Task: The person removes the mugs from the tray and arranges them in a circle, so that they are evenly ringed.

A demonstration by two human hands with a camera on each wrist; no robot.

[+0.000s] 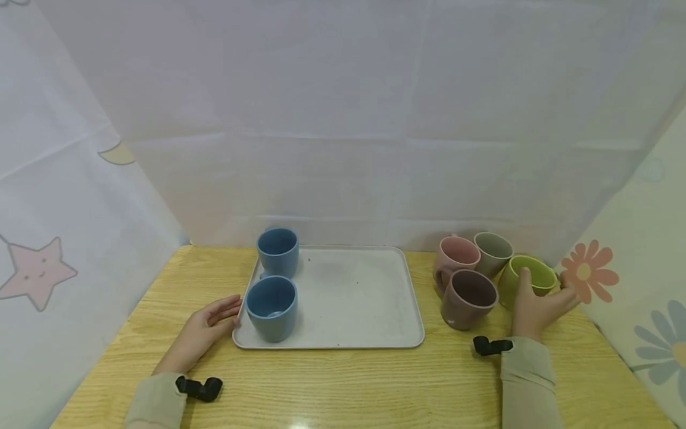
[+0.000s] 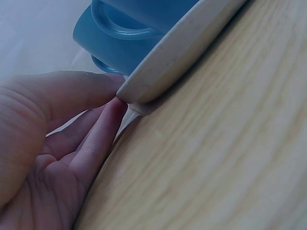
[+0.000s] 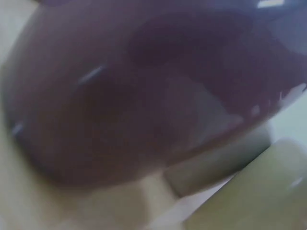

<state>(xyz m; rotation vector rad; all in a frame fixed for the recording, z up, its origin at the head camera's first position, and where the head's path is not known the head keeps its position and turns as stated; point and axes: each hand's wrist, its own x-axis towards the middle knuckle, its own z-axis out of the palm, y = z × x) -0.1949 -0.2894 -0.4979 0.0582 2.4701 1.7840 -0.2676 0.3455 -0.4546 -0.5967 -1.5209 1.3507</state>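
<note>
My left hand (image 1: 206,330) is at the near left corner of the white tray (image 1: 354,298); in the left wrist view the thumb (image 2: 81,91) and a finger pinch the tray's edge. Two blue mugs stand along the tray's left side, a near blue mug (image 1: 271,319) and a far blue mug (image 1: 281,262). Over at the right, my right hand (image 1: 541,307) grips the yellow-green mug (image 1: 507,289), thumb across its near rim and fingers around its right side. The right wrist view does not show that hand's fingers.
Left of the green mug stand a dark purple mug (image 1: 465,310), a pink mug (image 1: 447,265) and a grey mug (image 1: 495,262), close together. Big in the right wrist view is the purple mug (image 3: 144,105). A white cloth (image 1: 343,149) hangs behind the wooden table (image 1: 343,387).
</note>
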